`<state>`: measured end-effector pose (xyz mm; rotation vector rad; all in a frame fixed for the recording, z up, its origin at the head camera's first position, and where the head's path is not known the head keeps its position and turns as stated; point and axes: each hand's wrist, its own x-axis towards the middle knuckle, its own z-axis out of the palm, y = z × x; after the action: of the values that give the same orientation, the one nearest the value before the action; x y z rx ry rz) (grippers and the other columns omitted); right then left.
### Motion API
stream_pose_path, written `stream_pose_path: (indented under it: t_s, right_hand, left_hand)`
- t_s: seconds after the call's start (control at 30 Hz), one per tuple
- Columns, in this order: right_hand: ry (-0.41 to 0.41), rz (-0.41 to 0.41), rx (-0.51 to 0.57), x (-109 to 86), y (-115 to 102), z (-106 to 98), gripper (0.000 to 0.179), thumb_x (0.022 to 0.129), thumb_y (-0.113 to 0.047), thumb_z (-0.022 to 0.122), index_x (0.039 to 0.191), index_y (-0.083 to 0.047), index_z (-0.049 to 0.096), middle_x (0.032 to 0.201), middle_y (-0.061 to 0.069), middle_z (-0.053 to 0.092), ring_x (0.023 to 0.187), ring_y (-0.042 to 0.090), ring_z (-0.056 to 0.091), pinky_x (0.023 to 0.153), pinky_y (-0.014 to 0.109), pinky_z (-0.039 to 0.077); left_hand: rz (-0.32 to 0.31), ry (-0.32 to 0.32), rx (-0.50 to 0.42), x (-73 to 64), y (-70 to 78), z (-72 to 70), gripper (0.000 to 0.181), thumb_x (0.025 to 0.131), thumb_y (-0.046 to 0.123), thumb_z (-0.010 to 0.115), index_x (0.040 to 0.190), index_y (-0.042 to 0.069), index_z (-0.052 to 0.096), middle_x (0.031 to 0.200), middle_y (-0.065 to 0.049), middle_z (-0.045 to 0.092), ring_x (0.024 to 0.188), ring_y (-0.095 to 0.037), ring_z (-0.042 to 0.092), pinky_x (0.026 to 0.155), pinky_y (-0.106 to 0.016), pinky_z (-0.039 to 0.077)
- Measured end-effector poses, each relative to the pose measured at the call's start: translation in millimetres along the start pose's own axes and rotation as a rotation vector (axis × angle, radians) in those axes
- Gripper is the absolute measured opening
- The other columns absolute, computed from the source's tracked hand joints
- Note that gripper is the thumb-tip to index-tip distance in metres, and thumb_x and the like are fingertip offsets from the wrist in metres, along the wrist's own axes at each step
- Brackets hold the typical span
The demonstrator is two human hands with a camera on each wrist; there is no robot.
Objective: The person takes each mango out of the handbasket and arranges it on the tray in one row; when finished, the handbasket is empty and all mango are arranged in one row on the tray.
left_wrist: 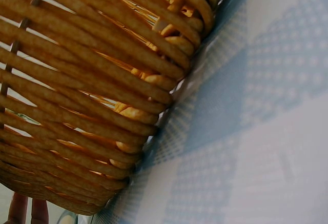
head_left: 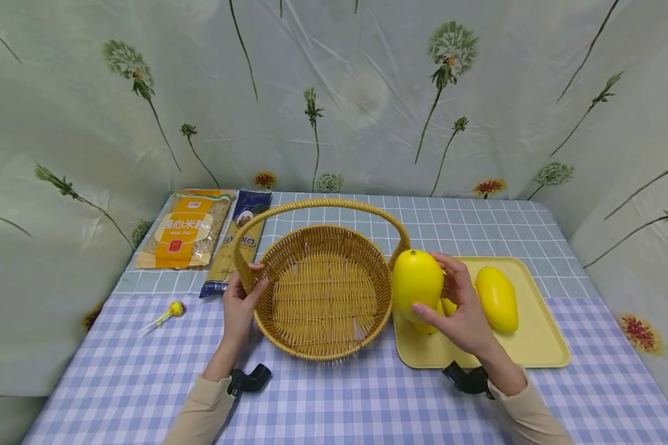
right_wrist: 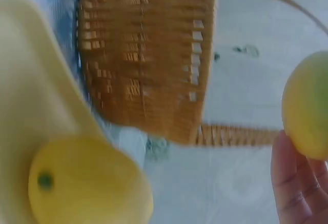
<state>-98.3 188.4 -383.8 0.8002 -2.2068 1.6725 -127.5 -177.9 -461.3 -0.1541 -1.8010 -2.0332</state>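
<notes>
A round wicker basket with a tall arched handle stands in the middle of the table. At its left side, my left hand grips the rim by the foot of the handle. My right hand holds a yellow mango between thumb and fingers, raised above the left part of a yellow tray. In the right wrist view the held mango appears at the right edge, near the basket's side. Another mango lies on the tray, and more yellow fruit shows partly hidden behind the right hand.
Left of the basket lie a bag of grain with an orange label and a long blue-and-gold packet. A lollipop rests in front of them on the checked cloth. A flower-printed curtain hangs behind the table.
</notes>
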Motion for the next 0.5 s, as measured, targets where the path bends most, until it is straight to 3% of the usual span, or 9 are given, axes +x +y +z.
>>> stream_pose_path:
  t_s: [0.23,0.4,0.5]
  right_hand:
    - [0.133,-0.008,-0.011,-5.8,5,-28,0.077,0.072,0.016,0.067,0.139,0.003,0.031,0.125,0.007,0.049,0.092,0.016,0.056,0.076,0.020,0.047]
    - [0.217,0.061,0.040,-9.4,14,-47,0.074,0.077,0.018,0.060,0.142,-0.001,0.030,0.128,0.008,0.045,0.094,0.016,0.056,0.079,0.017,0.047]
    - [0.292,0.146,0.016,-11.8,21,-57,0.073,0.080,0.016,0.059,0.143,-0.007,0.031,0.126,0.007,0.045,0.095,0.014,0.057,0.079,0.016,0.048]
  left_hand:
    - [0.008,-0.005,-0.020,-0.4,-0.8,-0.1,0.029,0.088,-0.007,0.061,0.114,-0.013,0.049,0.114,-0.019,0.057,0.110,-0.023,0.052,0.089,-0.027,0.041]
    - [0.008,-0.004,-0.022,-0.4,0.0,0.5,0.029,0.088,-0.007,0.061,0.114,-0.014,0.049,0.114,-0.016,0.057,0.110,-0.024,0.051,0.088,-0.027,0.041]
    - [0.008,-0.003,-0.022,-0.4,-0.1,0.5,0.029,0.088,-0.007,0.061,0.114,-0.014,0.049,0.114,-0.016,0.058,0.110,-0.024,0.051,0.089,-0.027,0.041]
